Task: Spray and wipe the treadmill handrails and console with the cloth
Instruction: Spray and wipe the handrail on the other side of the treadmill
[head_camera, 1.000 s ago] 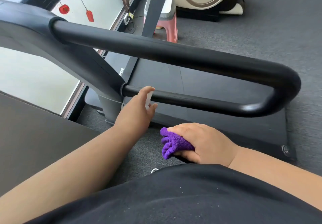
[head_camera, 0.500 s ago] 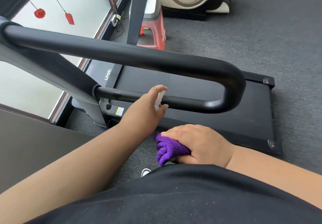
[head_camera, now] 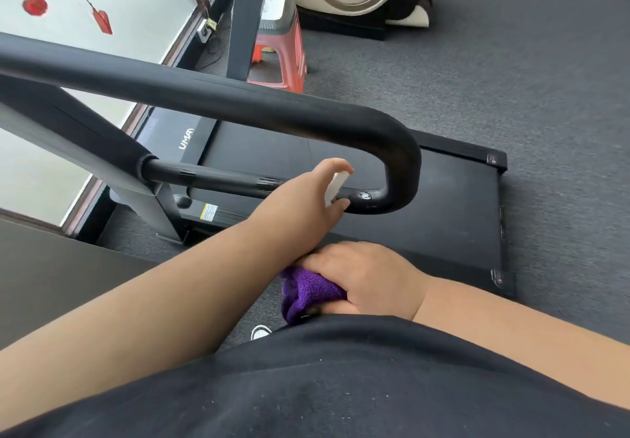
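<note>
Handrail (head_camera: pixel 238 182) wetted just beyond the left hand (head_camera: pixel 300 205) gripping a sprayer (head_camera: pixel 335 187); wiping is left (cloth (head_camera: pixel 306 289) bunched in the right hand (head_camera: pixel 368 277)).

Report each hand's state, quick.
Left hand: fingers curled round a small white spray bottle.
Right hand: gripping a bunched purple terry cloth.
</note>
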`<state>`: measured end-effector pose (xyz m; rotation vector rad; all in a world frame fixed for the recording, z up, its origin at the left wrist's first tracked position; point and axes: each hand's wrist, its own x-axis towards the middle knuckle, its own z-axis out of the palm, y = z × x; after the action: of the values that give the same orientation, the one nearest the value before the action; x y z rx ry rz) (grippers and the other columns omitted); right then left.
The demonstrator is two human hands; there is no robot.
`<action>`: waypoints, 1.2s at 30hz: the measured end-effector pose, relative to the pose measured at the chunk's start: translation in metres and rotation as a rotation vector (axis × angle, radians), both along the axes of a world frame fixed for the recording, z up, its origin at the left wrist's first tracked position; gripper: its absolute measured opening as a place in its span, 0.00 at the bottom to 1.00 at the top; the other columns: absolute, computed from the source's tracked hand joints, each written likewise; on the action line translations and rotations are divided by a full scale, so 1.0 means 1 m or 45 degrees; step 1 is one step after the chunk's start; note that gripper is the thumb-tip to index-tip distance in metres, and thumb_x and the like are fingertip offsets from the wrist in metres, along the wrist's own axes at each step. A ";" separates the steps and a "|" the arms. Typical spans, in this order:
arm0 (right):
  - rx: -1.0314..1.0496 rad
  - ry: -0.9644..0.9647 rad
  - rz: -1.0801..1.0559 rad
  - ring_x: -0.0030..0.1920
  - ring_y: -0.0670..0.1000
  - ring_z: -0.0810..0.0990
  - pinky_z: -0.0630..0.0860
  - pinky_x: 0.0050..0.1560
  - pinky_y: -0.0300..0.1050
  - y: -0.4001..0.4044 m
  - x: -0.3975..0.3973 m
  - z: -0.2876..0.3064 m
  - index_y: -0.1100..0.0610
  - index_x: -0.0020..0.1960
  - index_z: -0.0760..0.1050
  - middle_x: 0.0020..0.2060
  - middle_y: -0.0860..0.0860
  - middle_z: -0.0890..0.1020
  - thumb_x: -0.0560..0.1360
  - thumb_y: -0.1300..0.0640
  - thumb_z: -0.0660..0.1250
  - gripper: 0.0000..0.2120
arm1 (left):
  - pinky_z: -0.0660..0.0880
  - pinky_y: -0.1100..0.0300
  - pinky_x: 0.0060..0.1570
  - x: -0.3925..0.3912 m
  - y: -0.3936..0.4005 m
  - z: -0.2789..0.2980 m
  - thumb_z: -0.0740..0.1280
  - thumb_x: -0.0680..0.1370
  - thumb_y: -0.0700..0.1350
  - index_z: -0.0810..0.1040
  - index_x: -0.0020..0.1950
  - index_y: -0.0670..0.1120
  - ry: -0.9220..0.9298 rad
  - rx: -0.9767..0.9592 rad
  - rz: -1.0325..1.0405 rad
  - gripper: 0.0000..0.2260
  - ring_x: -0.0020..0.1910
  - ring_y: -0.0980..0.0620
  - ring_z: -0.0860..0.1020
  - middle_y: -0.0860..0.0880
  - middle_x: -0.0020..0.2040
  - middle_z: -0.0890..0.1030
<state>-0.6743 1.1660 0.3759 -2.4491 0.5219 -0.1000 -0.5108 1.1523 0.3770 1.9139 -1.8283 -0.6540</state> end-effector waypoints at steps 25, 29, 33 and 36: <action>-0.376 0.210 -0.591 0.73 0.57 0.65 0.58 0.72 0.66 -0.035 0.080 -0.016 0.46 0.75 0.66 0.72 0.50 0.71 0.78 0.44 0.66 0.27 | 0.73 0.58 0.38 0.099 0.092 -0.027 0.67 0.75 0.58 0.63 0.66 0.71 0.141 0.111 0.325 0.22 0.39 0.61 0.78 0.59 0.45 0.80; -0.183 -0.105 -0.664 0.66 0.58 0.72 0.67 0.67 0.60 -0.040 0.081 -0.001 0.50 0.75 0.68 0.68 0.52 0.75 0.76 0.56 0.71 0.28 | 0.72 0.59 0.36 0.105 0.093 -0.030 0.68 0.76 0.57 0.63 0.66 0.71 0.149 0.121 0.329 0.22 0.37 0.61 0.78 0.59 0.45 0.80; -0.508 0.000 -0.772 0.57 0.61 0.78 0.74 0.58 0.62 -0.051 0.073 0.016 0.45 0.72 0.67 0.58 0.52 0.80 0.74 0.56 0.71 0.29 | 0.71 0.61 0.34 0.112 0.093 -0.030 0.68 0.75 0.58 0.63 0.66 0.72 0.146 0.107 0.341 0.23 0.35 0.63 0.77 0.61 0.42 0.80; -0.493 0.312 -0.800 0.60 0.58 0.76 0.71 0.59 0.60 -0.058 0.067 0.017 0.40 0.71 0.65 0.59 0.48 0.79 0.78 0.43 0.64 0.22 | 0.72 0.63 0.37 0.116 0.094 -0.030 0.68 0.75 0.58 0.63 0.66 0.73 0.176 0.112 0.349 0.23 0.37 0.63 0.78 0.62 0.43 0.80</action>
<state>-0.6076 1.1078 0.3928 -2.5803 1.4898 -0.1711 -0.3944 1.2468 0.3465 2.0700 -1.4415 -0.7610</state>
